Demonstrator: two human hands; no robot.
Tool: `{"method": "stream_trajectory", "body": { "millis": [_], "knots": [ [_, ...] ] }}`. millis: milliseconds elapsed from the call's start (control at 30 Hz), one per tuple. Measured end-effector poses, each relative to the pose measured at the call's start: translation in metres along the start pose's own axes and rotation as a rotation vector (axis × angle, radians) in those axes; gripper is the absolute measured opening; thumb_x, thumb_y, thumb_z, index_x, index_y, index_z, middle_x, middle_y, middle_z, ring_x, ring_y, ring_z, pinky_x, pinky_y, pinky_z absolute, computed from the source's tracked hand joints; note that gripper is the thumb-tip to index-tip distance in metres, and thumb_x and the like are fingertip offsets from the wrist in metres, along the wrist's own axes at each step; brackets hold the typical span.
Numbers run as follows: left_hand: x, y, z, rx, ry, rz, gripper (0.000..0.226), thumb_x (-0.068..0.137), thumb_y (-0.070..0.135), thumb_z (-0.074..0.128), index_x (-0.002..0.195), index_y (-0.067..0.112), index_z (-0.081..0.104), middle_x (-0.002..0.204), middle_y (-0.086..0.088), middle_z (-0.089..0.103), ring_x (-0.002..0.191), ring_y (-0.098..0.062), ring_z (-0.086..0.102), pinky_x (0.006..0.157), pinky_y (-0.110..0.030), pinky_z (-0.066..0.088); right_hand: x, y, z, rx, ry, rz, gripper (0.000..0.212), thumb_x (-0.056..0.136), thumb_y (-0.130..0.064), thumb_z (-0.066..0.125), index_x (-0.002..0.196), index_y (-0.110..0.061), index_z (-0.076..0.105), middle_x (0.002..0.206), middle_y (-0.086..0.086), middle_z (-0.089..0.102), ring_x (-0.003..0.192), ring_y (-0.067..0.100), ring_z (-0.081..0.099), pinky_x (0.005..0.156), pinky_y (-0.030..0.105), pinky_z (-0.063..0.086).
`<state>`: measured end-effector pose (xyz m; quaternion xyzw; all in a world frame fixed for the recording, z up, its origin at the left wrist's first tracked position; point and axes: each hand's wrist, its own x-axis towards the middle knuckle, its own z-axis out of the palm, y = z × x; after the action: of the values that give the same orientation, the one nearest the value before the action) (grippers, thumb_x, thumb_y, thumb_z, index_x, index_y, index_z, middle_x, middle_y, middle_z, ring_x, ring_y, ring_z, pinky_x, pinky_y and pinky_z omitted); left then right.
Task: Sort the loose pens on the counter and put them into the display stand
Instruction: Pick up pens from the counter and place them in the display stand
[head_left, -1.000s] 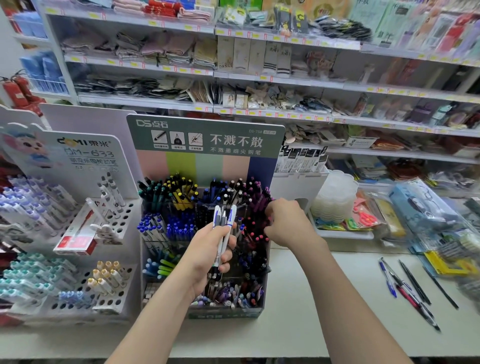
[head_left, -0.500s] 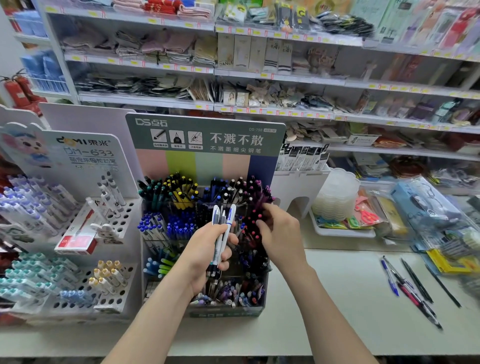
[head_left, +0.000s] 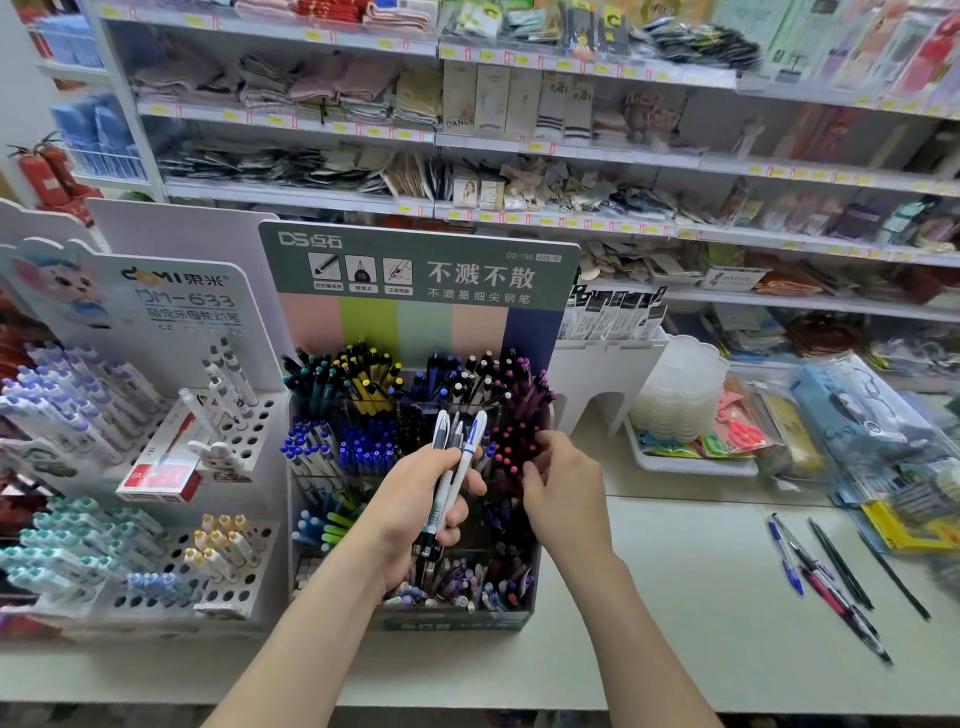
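Note:
The tiered pen display stand (head_left: 415, 280) stands on the white counter (head_left: 675, 597), its compartments packed with coloured pens. My left hand (head_left: 415, 504) grips a small bunch of white-barrelled pens (head_left: 457, 467) upright in front of the stand's middle tiers. My right hand (head_left: 563, 488) hovers with loosely curled fingers right by the red-capped pens (head_left: 511, 441) on the stand's right side; nothing shows between its fingers. Several loose pens (head_left: 821, 571), blue, red and black, lie on the counter at the right.
A second white stand (head_left: 171, 312) with marker pens and a red box (head_left: 161, 467) fills the left. A white tray (head_left: 691, 462) with clear lids, scissors and plastic-wrapped goods sits at the right back. Stocked shelves (head_left: 571, 145) rise behind the counter.
My right hand has come down from the purple pens in the top row to the red-capped tier. My left hand and its bunch of pens stay about where they were.

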<state>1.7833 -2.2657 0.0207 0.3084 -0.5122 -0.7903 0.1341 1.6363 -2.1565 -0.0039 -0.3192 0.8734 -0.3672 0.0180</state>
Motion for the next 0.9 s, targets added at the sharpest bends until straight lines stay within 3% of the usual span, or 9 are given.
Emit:
{"method": "stream_trajectory", "body": {
  "millis": [100, 167, 233, 400, 467, 567, 667, 800, 900],
  "knots": [
    [-0.003, 0.002, -0.001, 0.009, -0.018, 0.011, 0.029, 0.111, 0.025, 0.042, 0.131, 0.007, 0.053, 0.094, -0.014, 0.068, 0.055, -0.018, 0.04, 0.047, -0.028, 0.031, -0.008, -0.017, -0.006, 0.137, 0.173, -0.043, 0.011, 0.1, -0.022, 0.066, 0.106, -0.024, 0.076, 0.085, -0.012, 0.071, 0.079, 0.008, 0.065, 0.075, 0.028, 0.054],
    [-0.006, 0.004, -0.002, 0.009, -0.062, 0.014, 0.027, 0.112, 0.023, 0.04, 0.131, 0.007, 0.049, 0.092, -0.014, 0.064, 0.054, -0.019, 0.038, 0.046, -0.028, 0.03, -0.012, -0.037, -0.012, 0.371, -0.012, -0.017, 0.014, 0.103, -0.031, 0.066, 0.094, -0.028, 0.077, 0.072, -0.009, 0.072, 0.069, 0.005, 0.065, 0.068, 0.021, 0.05],
    [-0.009, 0.005, -0.003, 0.024, -0.123, 0.025, 0.027, 0.112, 0.021, 0.037, 0.132, 0.007, 0.048, 0.093, -0.015, 0.061, 0.055, -0.019, 0.039, 0.046, -0.028, 0.03, -0.016, -0.05, -0.016, 0.547, -0.245, 0.038, 0.022, 0.104, -0.038, 0.066, 0.091, -0.024, 0.077, 0.061, 0.0, 0.068, 0.058, 0.01, 0.061, 0.065, 0.027, 0.05],
    [-0.015, 0.011, -0.007, 0.114, -0.189, 0.006, 0.028, 0.112, 0.016, 0.032, 0.135, 0.014, 0.048, 0.095, -0.017, 0.065, 0.056, -0.021, 0.044, 0.046, -0.03, 0.032, -0.011, -0.054, -0.015, 0.963, -0.246, 0.224, 0.03, 0.108, -0.032, 0.061, 0.096, -0.007, 0.072, 0.072, 0.017, 0.068, 0.049, 0.029, 0.053, 0.051, 0.038, 0.044],
    [-0.018, 0.015, -0.008, 0.128, -0.228, -0.017, 0.031, 0.112, 0.015, 0.03, 0.136, 0.018, 0.049, 0.097, -0.018, 0.066, 0.054, -0.021, 0.041, 0.045, -0.029, 0.031, -0.006, -0.056, -0.018, 0.915, -0.295, 0.187, 0.031, 0.108, -0.035, 0.061, 0.097, -0.008, 0.073, 0.079, 0.02, 0.074, 0.049, 0.03, 0.054, 0.051, 0.037, 0.045],
    [-0.022, 0.021, -0.01, 0.161, -0.274, -0.026, 0.034, 0.111, 0.012, 0.027, 0.134, 0.017, 0.052, 0.097, -0.019, 0.067, 0.05, -0.021, 0.038, 0.044, -0.026, 0.031, 0.002, -0.053, -0.025, 0.789, -0.474, 0.236, 0.034, 0.107, -0.031, 0.062, 0.093, -0.005, 0.078, 0.066, 0.003, 0.068, 0.052, 0.013, 0.05, 0.059, 0.026, 0.043],
    [-0.023, 0.026, -0.012, 0.208, -0.319, -0.024, 0.036, 0.109, 0.01, 0.026, 0.133, 0.013, 0.053, 0.098, -0.02, 0.069, 0.048, -0.022, 0.042, 0.04, -0.026, 0.032, 0.006, -0.051, -0.031, 0.76, -0.604, 0.311, 0.028, 0.103, -0.028, 0.064, 0.099, -0.007, 0.082, 0.078, 0.009, 0.065, 0.062, 0.01, 0.048, 0.06, 0.023, 0.042],
    [-0.022, 0.023, -0.012, 0.21, -0.292, -0.069, 0.031, 0.11, 0.012, 0.03, 0.132, 0.014, 0.052, 0.099, -0.02, 0.071, 0.048, -0.021, 0.046, 0.037, -0.025, 0.032, 0.008, -0.06, -0.026, 0.955, -0.378, 0.384, 0.026, 0.107, -0.023, 0.058, 0.103, -0.011, 0.081, 0.089, 0.007, 0.077, 0.077, 0.015, 0.065, 0.073, 0.025, 0.051],
    [-0.018, 0.019, -0.016, 0.275, -0.226, -0.104, 0.028, 0.108, 0.012, 0.03, 0.118, 0.004, 0.056, 0.075, -0.016, 0.065, 0.042, -0.018, 0.035, 0.041, -0.025, 0.027, 0.013, -0.063, -0.023, 1.208, -0.067, 0.371, 0.028, 0.114, -0.024, 0.045, 0.112, -0.009, 0.068, 0.1, 0.015, 0.079, 0.097, 0.028, 0.074, 0.089, 0.038, 0.058]
  ]
}}
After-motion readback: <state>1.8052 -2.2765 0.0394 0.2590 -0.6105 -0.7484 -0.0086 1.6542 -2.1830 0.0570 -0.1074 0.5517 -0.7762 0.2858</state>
